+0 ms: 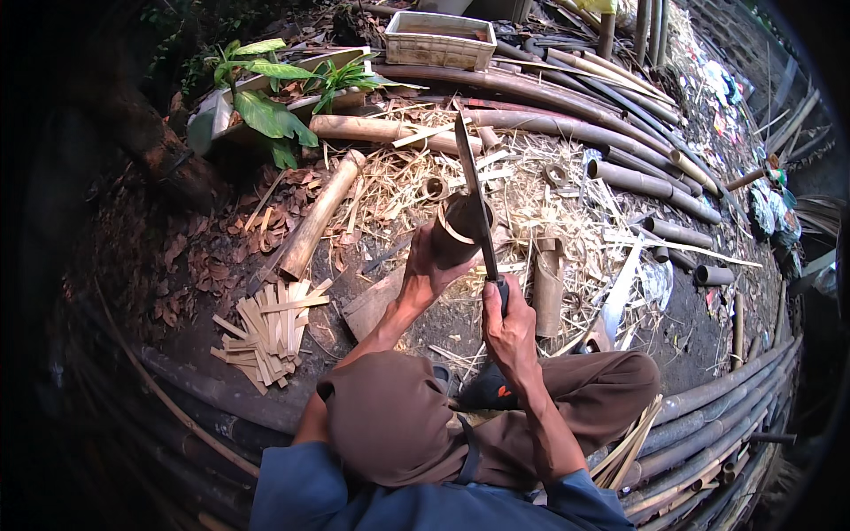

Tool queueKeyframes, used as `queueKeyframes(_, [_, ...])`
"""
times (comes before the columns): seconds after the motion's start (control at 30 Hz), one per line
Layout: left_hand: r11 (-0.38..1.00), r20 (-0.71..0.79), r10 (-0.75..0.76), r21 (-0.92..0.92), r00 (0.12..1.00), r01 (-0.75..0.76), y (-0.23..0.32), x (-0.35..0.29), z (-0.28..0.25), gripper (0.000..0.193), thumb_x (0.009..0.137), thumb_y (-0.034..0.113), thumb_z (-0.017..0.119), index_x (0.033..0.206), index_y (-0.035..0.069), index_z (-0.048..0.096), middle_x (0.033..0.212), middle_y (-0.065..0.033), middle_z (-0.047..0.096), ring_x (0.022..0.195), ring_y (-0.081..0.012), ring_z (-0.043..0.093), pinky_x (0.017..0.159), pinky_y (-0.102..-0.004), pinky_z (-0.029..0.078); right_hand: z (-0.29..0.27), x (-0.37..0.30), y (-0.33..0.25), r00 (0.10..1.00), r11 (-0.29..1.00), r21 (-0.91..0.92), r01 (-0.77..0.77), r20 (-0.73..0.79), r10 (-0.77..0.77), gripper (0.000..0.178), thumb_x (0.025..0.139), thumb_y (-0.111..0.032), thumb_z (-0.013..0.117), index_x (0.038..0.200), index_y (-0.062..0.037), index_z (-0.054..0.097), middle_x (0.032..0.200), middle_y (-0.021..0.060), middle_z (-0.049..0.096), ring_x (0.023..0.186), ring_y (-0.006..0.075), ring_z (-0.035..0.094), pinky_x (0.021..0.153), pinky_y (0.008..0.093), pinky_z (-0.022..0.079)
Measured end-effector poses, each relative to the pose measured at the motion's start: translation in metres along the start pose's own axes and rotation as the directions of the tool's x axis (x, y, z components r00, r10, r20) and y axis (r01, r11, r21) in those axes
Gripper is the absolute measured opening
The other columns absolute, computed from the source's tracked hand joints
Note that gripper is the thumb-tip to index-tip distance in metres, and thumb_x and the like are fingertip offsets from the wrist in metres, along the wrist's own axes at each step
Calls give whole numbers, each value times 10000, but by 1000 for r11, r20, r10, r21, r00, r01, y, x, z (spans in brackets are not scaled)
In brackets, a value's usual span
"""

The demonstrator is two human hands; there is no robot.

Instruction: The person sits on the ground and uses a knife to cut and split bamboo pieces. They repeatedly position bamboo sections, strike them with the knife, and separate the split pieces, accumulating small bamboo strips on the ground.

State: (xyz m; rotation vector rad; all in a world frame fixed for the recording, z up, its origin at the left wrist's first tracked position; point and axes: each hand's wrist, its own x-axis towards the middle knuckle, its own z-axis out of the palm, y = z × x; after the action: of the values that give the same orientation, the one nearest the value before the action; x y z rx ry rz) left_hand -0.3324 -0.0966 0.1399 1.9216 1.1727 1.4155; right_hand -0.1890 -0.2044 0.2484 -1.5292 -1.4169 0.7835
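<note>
A short section of bamboo tube (448, 244) stands tilted in front of me, and my left hand (423, 270) is wrapped around its near side. My right hand (511, 329) is closed on the dark handle of a long machete (471, 168). The blade points up and away, lying against or just beside the right side of the tube's open top. Right of my hands is a bamboo piece with a notched opening (549, 288). Beyond it lies a broad silvery blade (623, 281) with a wooden handle.
A pile of split bamboo strips (270, 332) lies at left, below a bamboo length (323, 212). Shavings (398, 181) cover the ground ahead. Long poles (567, 128) and a whitish crate (441, 49) stand beyond. Stacked poles (708, 411) flank my legs; a leafy plant (266, 115) is far left.
</note>
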Motion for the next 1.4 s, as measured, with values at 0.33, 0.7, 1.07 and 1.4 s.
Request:
queueKeyframes(0.33, [965, 47, 240, 98, 970, -243, -5, 6, -22, 855, 642, 326, 884, 1302, -2, 451, 1214, -196, 526, 1109, -331, 553, 956, -437, 459, -28, -12, -14, 993, 995, -100, -28, 110, 39, 201, 996, -218, 530, 995, -18, 505, 640, 205, 521, 552, 376, 533, 545, 418, 426])
queueKeyframes(0.7, [642, 534, 514, 280, 671, -714, 81, 204, -21, 557, 1000, 501, 392, 1449, 172, 403, 1430, -153, 470, 1355, -282, 421, 1160, -406, 328, -38, -14, -30, 980, 986, -151, -65, 177, 92, 252, 1000, -259, 526, 992, -7, 535, 657, 208, 548, 606, 380, 573, 597, 426, 445])
queueKeyframes(1.07, [712, 333, 598, 196, 729, -674, 102, 223, -39, 483, 1018, 130, 391, 1494, 144, 311, 1456, -187, 432, 1355, -336, 414, 1145, -452, 348, -81, 18, -53, 946, 983, -181, -32, 311, 88, 324, 994, -334, 528, 1053, -17, 565, 607, 179, 554, 552, 341, 581, 564, 428, 434])
queueKeyframes(1.4, [601, 462, 376, 538, 803, -591, 40, 221, -41, 547, 967, 65, 429, 1497, 118, 304, 1532, -137, 343, 1432, -308, 301, 1191, -487, 196, -72, 33, -46, 941, 990, -141, 15, 338, 34, 342, 989, -350, 527, 987, -14, 591, 639, 210, 552, 587, 383, 548, 591, 460, 411])
